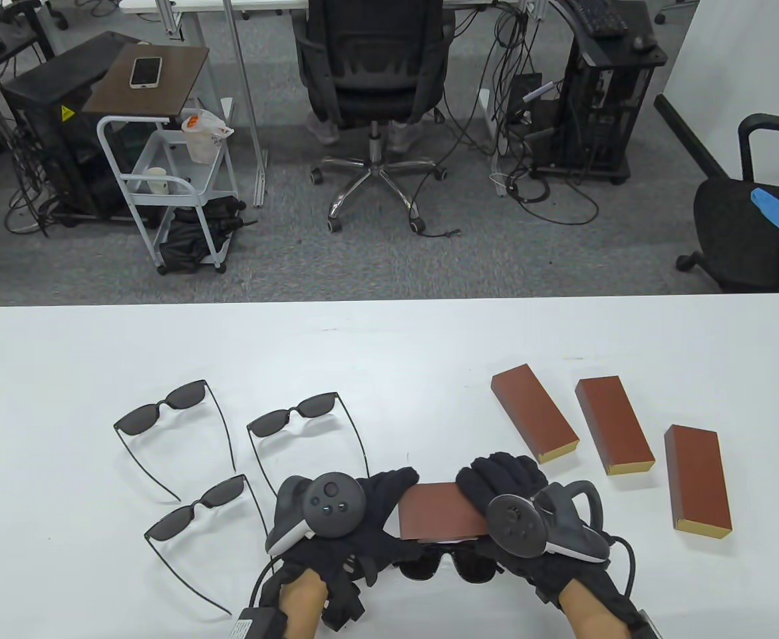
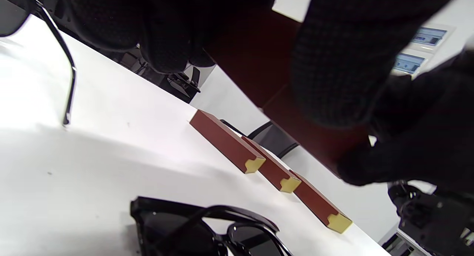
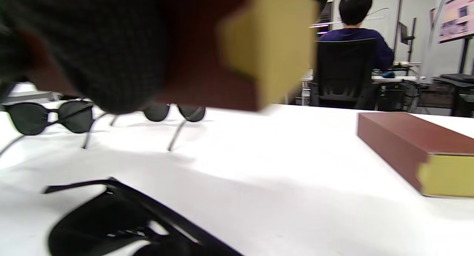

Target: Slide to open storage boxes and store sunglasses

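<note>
**One box in hand, none filled**

While three sunglasses (image 1: 175, 406) lie loose at left, the left hand (image 1: 362, 506) and right hand (image 1: 502, 492) grip a box (image 1: 439, 511) bottom-centre above another pair (image 1: 446, 566); three boxes (image 1: 533, 413) sit shut at right.

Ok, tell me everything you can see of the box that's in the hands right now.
The held box is a flat reddish-brown sleeve, cardboard by its look, with a yellowish inner end showing in the right wrist view. It is lifted off the table, roughly level, above folded sunglasses. The left hand grips one end, the right hand the other.
</note>
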The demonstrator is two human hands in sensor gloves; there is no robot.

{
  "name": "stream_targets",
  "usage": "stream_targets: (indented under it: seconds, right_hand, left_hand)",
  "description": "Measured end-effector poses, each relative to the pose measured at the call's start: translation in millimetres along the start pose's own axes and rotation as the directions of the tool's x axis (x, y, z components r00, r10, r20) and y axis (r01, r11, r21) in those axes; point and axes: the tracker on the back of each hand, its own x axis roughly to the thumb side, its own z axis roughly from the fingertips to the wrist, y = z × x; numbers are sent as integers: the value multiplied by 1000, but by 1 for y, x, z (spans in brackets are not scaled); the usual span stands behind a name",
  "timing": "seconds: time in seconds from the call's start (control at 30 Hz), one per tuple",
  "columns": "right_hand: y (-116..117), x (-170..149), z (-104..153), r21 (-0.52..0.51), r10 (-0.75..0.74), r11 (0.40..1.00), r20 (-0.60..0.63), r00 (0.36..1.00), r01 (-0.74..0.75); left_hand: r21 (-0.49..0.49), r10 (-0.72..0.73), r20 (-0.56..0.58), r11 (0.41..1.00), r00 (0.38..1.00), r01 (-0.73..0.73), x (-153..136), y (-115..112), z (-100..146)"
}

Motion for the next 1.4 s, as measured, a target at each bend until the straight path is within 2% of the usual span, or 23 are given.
stream_targets:
  seconds: [0.13, 0.23, 0.37, 0.5, 0.7, 0.87, 1.0, 1.13, 1.33, 1.4]
  right_hand:
    - [5, -22, 2, -14, -95, 995, -48, 994, 94]
    - [7, -34, 4, -28, -243, 970, -58, 968, 242]
    - [12, -41, 4, -7, -475, 880, -24, 880, 475]
    - [20, -41, 1, 33, -614, 788, -28, 789, 614]
    - [19, -50, 1, 1, -711, 703, -31, 703, 711]
    - [21, -64, 5, -20, -751, 660, -61, 658, 751]
    - [23, -81, 10, -45, -813, 581, -89, 575, 813]
    - [20, -95, 15, -65, -842, 537, -97, 530, 841]
    - [20, -108, 20, -81, -912, 408, -70, 403, 909]
    - [20, -107, 19, -81, -915, 402, -68, 397, 912]
  left_hand:
    - [-12, 24, -32, 1000, 999, -25, -9, 10, 4]
    - [-43, 79, -51, 996, 996, -81, -15, 16, 6]
    - [-83, 137, -64, 986, 988, -142, -21, 19, 8]
    - [-109, 156, -73, 980, 985, -164, -21, 19, 8]
    - [-133, 206, -95, 967, 974, -218, -28, 17, 8]
    - [-104, 203, -105, 971, 973, -214, -32, 23, 12]
    - [-85, 240, -119, 964, 963, -251, -39, 27, 15]
    - [-87, 288, -131, 950, 949, -300, -41, 27, 17]
    - [-48, 386, -105, 919, 917, -392, -45, 35, 22]
    - [-29, 418, -100, 906, 903, -423, -49, 36, 23]
